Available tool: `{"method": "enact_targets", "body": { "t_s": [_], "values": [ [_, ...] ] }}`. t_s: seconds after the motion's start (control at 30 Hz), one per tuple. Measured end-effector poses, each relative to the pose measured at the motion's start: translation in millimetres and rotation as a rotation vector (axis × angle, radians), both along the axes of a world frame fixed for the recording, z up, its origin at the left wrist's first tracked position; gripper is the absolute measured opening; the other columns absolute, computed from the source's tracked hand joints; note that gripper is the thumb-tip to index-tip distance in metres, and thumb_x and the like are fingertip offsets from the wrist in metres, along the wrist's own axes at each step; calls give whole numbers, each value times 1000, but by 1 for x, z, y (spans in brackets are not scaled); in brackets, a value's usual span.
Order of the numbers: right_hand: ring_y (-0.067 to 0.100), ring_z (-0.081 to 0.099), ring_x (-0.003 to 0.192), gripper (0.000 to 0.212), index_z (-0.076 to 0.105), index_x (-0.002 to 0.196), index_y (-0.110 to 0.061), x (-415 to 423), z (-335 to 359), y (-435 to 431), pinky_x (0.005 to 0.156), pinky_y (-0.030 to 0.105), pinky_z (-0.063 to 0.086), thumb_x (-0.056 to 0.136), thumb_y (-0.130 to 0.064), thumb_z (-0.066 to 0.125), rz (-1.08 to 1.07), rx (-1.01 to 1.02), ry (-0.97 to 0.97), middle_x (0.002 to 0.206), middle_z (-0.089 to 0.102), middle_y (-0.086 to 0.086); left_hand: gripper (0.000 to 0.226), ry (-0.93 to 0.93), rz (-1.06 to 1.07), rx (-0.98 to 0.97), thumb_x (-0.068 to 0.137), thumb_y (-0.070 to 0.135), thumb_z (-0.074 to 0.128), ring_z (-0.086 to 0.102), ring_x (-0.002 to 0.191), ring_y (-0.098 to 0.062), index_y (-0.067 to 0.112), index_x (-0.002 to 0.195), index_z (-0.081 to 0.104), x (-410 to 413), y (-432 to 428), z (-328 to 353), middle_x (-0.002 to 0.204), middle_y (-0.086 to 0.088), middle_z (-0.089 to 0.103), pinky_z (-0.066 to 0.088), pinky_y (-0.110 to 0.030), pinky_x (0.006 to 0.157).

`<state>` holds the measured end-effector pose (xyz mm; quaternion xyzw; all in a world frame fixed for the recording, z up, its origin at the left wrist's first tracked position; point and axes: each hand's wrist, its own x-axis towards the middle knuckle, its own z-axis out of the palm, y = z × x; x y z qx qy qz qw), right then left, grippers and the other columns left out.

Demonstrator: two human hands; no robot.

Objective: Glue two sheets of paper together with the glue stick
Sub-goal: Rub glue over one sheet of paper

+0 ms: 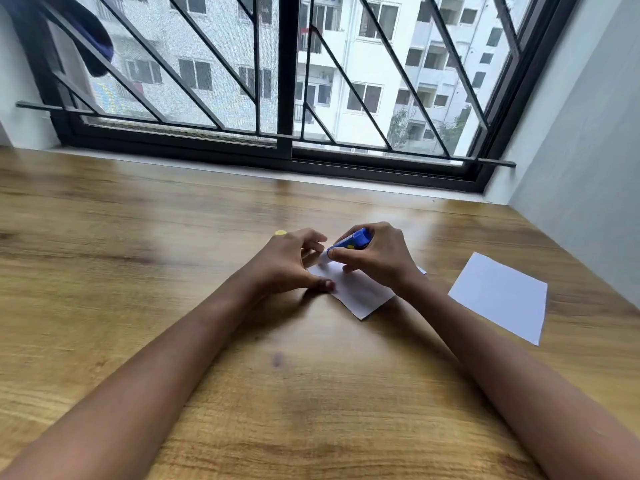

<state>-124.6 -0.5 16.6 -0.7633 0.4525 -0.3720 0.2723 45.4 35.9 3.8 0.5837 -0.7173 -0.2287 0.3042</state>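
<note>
A small white sheet of paper (pixel 356 292) lies flat on the wooden table (pixel 173 271) in the middle. My right hand (pixel 377 254) grips a blue glue stick (pixel 349 241), tilted with its pale tip down on the sheet's far left corner. My left hand (pixel 294 261) rests beside it, thumb pressing the sheet's left edge, fingers curled and spread. A second white sheet (pixel 500 296) lies apart to the right. A yellow cap (pixel 280 233) stands on the table just beyond my left hand.
A barred sliding window (pixel 287 98) runs along the table's far edge, and a grey wall (pixel 581 168) closes off the right side. A dark cloth (pixel 93 39) hangs at the top left.
</note>
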Motion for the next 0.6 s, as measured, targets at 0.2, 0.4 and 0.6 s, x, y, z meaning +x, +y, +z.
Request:
{"method": "enact_targets", "body": {
  "t_s": [0.2, 0.4, 0.6],
  "values": [
    [18, 69, 54, 17, 73, 75, -3, -5, 1, -5, 64, 37, 58, 67, -17, 79, -26, -2, -3, 69, 72, 16, 83, 1, 2, 4, 58, 31, 87, 52, 104, -6, 18, 131, 50, -2, 1, 1, 124, -3, 60, 37, -12, 83],
    [19, 69, 55, 20, 74, 75, -5, -11, 0, -11, 66, 39, 59, 65, -21, 80, -58, -5, 7, 69, 73, 15, 83, 11, 10, 3, 58, 29, 87, 53, 108, -7, 19, 131, 49, -2, 0, 0, 125, -2, 60, 37, -14, 88],
    [19, 69, 55, 19, 74, 76, -4, -15, 1, -13, 67, 43, 60, 66, -20, 79, -95, 4, -4, 72, 73, 16, 84, 9, 6, 5, 58, 30, 87, 54, 116, -12, 18, 131, 49, -2, 0, 0, 127, -3, 60, 39, -18, 95]
  ]
}}
